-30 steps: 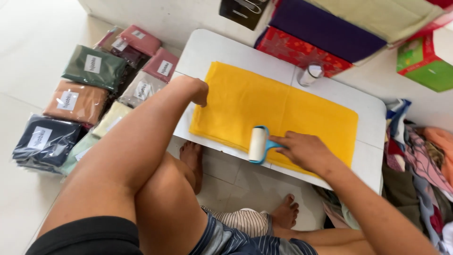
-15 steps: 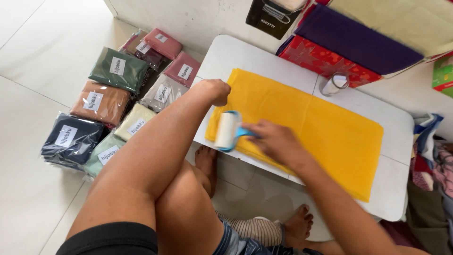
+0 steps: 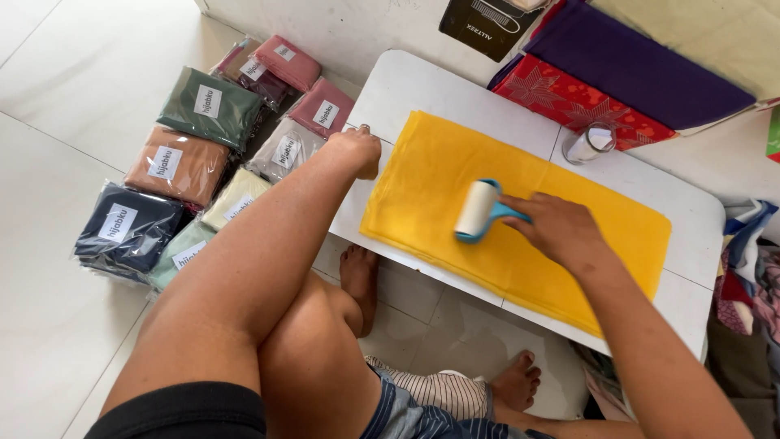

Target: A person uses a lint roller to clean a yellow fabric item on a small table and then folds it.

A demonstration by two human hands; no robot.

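A folded yellow cloth (image 3: 569,244) lies flat on a low white table (image 3: 422,85). My right hand (image 3: 556,228) grips the blue handle of a white lint roller (image 3: 478,210), whose roll rests on the cloth's left half. At the cloth's left edge my left hand (image 3: 356,150) presses down, fingers curled over the corner. My bare knee and feet show under the table's near side.
Several plastic-wrapped folded cloths (image 3: 203,162) in green, brown, navy, pink and cream lie on the tiled floor at left. A clear cup (image 3: 587,144) stands at the table's far edge. Red patterned (image 3: 569,102) and purple fabrics (image 3: 642,69) lie behind it. More fabric is heaped at right.
My right hand ran the roller left along the near edge toward my left hand, then back right and farther onto the cloth. The left hand stayed on the cloth's edge.
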